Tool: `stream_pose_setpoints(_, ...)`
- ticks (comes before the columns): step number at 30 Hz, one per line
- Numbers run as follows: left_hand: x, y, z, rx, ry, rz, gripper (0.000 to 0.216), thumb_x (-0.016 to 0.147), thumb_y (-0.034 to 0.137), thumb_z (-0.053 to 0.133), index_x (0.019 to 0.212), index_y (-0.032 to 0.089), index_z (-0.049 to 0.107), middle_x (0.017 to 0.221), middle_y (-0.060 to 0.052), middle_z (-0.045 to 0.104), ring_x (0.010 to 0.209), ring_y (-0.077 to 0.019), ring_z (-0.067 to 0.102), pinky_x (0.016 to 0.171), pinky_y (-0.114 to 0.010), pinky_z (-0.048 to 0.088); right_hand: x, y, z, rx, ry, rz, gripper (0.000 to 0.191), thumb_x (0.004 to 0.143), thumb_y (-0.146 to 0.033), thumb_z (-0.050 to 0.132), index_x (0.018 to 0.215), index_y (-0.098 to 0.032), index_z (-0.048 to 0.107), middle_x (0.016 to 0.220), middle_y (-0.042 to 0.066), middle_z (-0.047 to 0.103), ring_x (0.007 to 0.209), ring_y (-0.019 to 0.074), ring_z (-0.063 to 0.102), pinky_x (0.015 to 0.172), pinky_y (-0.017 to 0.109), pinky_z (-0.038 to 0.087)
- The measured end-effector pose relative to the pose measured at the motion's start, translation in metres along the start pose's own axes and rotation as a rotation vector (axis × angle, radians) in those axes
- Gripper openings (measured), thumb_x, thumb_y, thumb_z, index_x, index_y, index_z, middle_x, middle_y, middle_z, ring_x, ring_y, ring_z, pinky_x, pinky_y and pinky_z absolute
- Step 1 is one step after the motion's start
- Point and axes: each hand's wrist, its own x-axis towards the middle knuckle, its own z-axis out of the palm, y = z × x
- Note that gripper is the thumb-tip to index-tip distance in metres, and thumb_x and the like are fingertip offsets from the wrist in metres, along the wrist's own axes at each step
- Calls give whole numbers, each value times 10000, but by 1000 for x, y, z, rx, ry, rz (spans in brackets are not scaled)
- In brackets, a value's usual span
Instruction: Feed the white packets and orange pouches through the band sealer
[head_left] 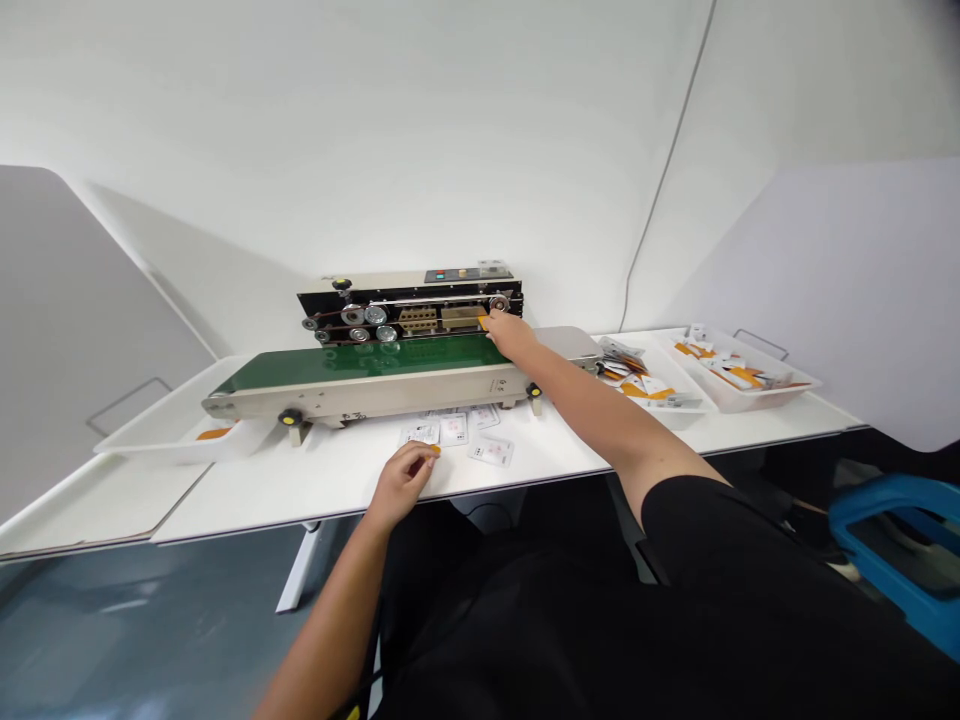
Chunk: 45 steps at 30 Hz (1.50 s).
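Note:
A band sealing machine (409, 305) with a green conveyor belt (352, 362) stands on the white table (247, 490). My right hand (508, 333) reaches to the belt's right end and pinches a small orange-edged packet at the machine's intake. My left hand (401, 480) rests on the table's front part, fingers curled on a small white packet with an orange edge (420, 437). Several similar white packets (472, 432) lie flat on the table just beyond it, in front of the machine.
Two white trays (739, 395) with several orange and white packets stand at the right. Another white tray (161, 440) sits under the belt's left end with something orange in it. A blue chair (900, 550) is at the lower right. Grey partitions flank the table.

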Motion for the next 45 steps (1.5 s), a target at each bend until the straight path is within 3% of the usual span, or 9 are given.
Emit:
stream_pose_setpoints(6,-1,1,1,1,-1,-8,200,995,352,582,962,207,714,1013,-82,703,934,-208,649,764,-307,508,-68,-53,15,267,169,-286,338,1075,-318,406,1192,-160,680,1148,127,680,1033,221,618,878,322,484)
stream_pose_setpoints(10,-1,1,1,32,-2,4,193,993,346,584,949,211,715,997,-71,709,932,-207,658,813,-318,513,-137,-97,42,380,-21,-287,429,993,-473,571,1305,-192,659,1266,131,677,1187,280,590,1007,393,464)
stream_pose_setpoints(15,-1,0,2,51,-5,6,188,993,336,577,968,205,709,1008,-72,705,943,-209,660,815,-318,520,-185,-128,76,380,-333,-41,910,857,-736,605,1579,-223,393,1661,174,295,1517,445,253,1190,605,246)
stream_pose_setpoints(22,1,-2,8,201,31,89,182,983,337,583,1011,213,714,1086,-89,726,1084,-255,644,987,-422,499,-195,-127,96,535,-270,-306,923,873,-615,683,1606,-174,334,1683,161,242,1547,367,239,1247,512,239)
stream_pose_setpoints(27,6,-2,13,294,-147,101,300,959,431,632,1167,225,698,1264,-105,700,1236,-292,598,1104,-493,437,-200,-120,95,718,-136,-435,534,891,-241,699,1416,-205,605,1472,120,582,1395,262,498,1173,430,395)
stream_pose_setpoints(32,4,-3,7,199,-224,23,356,998,465,558,1255,244,666,1309,-93,677,1272,-285,584,1122,-481,428,-204,-114,88,1052,8,-175,298,1009,-299,527,1218,-213,722,1205,88,728,1119,213,663,998,375,508)
stream_pose_setpoints(36,-1,0,0,51,-221,-26,433,979,454,582,1354,238,594,1287,-98,665,1156,-257,625,1009,-407,510,-198,-108,80,1172,-174,84,314,914,-473,673,984,-171,725,849,16,708,776,164,634,708,261,483)
stream_pose_setpoints(41,-3,5,-4,-62,-350,-28,496,980,448,589,1425,231,559,1082,-73,705,946,-214,664,867,-343,549,-181,-109,74,1148,-506,52,402,720,-532,830,827,-166,703,676,-40,595,639,123,531,574,219,367)
stream_pose_setpoints(45,-1,4,-3,-18,-375,-41,389,948,447,650,1274,240,687,1016,-69,721,918,-215,670,856,-344,551,-174,-110,74,1145,-570,36,411,680,-525,851,806,-161,707,650,-49,563,625,111,501,555,210,342)
